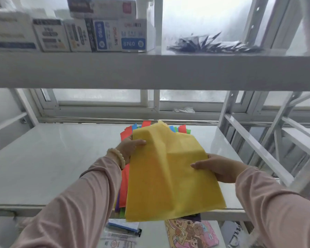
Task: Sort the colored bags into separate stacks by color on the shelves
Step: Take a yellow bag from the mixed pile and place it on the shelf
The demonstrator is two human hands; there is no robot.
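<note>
A yellow bag (170,176) is lifted at the middle of the white shelf (52,167). My left hand (129,148) grips its left edge, thumb on top. My right hand (220,167) grips its right edge, thumb on top as well. Under the yellow bag lies a mixed pile of bags (124,187), with red, blue, green and purple edges showing at the far end and along the left side. Most of the pile is hidden by the yellow bag.
An upper shelf board (150,70) crosses above, carrying stationery boxes (100,35) at left and a heap of dark packets (215,44) at right. Metal uprights (258,145) stand at right. A cartoon-print item (191,233) and packets lie on the lower shelf.
</note>
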